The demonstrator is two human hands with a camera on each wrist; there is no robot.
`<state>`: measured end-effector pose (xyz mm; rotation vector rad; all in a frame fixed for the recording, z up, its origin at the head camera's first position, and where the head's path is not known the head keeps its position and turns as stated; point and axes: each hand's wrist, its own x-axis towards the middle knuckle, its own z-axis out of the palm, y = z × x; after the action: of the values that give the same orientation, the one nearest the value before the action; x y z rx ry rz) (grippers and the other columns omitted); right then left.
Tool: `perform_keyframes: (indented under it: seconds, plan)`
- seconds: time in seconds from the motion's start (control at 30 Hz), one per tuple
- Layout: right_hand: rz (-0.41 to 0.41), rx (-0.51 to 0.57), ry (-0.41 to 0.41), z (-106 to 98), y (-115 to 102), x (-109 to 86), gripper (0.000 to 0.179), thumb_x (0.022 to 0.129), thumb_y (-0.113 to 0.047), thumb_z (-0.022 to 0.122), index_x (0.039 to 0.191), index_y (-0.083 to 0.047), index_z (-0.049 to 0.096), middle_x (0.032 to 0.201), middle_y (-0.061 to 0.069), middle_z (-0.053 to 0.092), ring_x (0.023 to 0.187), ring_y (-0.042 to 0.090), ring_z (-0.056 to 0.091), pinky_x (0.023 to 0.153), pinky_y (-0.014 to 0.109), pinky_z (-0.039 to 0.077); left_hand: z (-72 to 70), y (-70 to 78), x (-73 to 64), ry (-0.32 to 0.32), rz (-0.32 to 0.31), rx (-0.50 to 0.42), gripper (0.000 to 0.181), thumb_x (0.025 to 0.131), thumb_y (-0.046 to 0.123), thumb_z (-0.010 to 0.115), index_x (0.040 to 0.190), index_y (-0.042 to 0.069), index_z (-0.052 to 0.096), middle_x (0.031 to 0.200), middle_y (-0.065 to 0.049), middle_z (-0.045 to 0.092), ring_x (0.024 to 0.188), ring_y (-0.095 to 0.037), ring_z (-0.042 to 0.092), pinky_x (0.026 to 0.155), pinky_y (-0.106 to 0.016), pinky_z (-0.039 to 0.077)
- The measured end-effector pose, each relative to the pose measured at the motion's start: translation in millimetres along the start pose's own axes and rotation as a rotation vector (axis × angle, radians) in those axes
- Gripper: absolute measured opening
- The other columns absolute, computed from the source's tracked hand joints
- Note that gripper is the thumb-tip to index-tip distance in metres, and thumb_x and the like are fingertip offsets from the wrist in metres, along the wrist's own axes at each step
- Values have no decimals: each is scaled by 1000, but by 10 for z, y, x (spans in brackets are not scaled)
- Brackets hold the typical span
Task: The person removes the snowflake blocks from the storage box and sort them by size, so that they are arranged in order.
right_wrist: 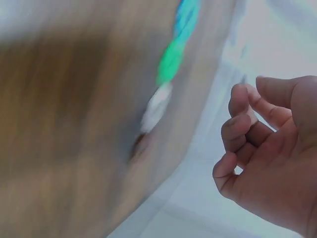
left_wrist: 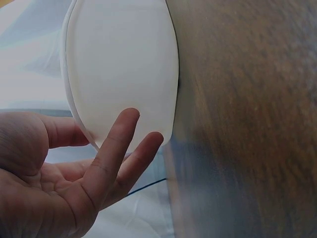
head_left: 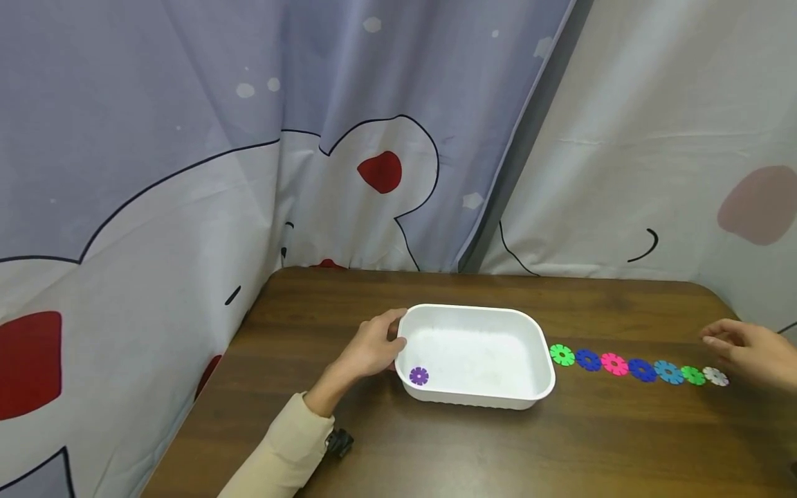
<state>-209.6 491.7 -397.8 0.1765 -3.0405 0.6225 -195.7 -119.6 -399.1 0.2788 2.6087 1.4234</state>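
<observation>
A white plastic basin (head_left: 479, 353) sits on the wooden table, with one purple notched disc (head_left: 419, 375) inside at its near left corner. My left hand (head_left: 371, 346) holds the basin's left end, thumb at the rim and fingers along the outer wall; the left wrist view shows two fingers (left_wrist: 126, 130) against that wall. From the basin's right side runs a row of several snowflake discs, from a green disc (head_left: 562, 355) past a pink disc (head_left: 614, 364) to a white disc (head_left: 715, 376). Above the row's right end, my right hand (right_wrist: 267, 144) hovers, loosely curled and holding nothing.
The brown table (head_left: 473, 449) ends at the back against hanging printed curtains (head_left: 349, 69). More curtain (head_left: 685, 138) hangs at the right. A dark wrist device (head_left: 339, 441) sits at my left sleeve.
</observation>
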Motion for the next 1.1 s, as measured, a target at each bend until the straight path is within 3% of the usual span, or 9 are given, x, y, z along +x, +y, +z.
perform_keyframes:
  seconds: [0.1,0.23,0.4,0.6,1.1]
  plan:
    - [-32,18,-111,5,-367,49,38,113,-21,49,128,13,59,91,10,69,69,12,57,55,27,49,-2,6,-12,-4,4,-4,57,102,1,61,156,-3,45,133,-33,66,86,-32,77,59,-34,66]
    - [-81,78,-150,61,-688,90,36,112,-24,53,130,7,62,98,8,72,75,11,64,61,26,55,21,21,16,-18,18,-20,56,102,1,60,156,-3,46,133,-34,66,87,-32,77,59,-34,66]
    - [-153,113,-154,153,-964,170,35,111,-28,56,129,0,65,98,5,73,79,11,67,65,26,57,28,11,14,-12,12,-20,56,101,1,60,155,-3,47,130,-33,67,88,-33,77,58,-34,66]
    - [-235,134,-119,226,-1253,261,29,109,-28,60,125,-6,68,82,0,63,71,10,56,59,25,48,-8,-7,-14,-2,15,-19,56,101,1,60,155,-3,46,129,-33,67,87,-34,77,58,-34,66]
    - [-354,194,-107,447,-1863,369,14,104,-27,69,113,-17,73,87,0,69,76,7,59,63,24,49,-11,-6,-15,-5,15,-10,56,101,1,60,155,-3,46,129,-33,67,89,-35,77,58,-34,66]
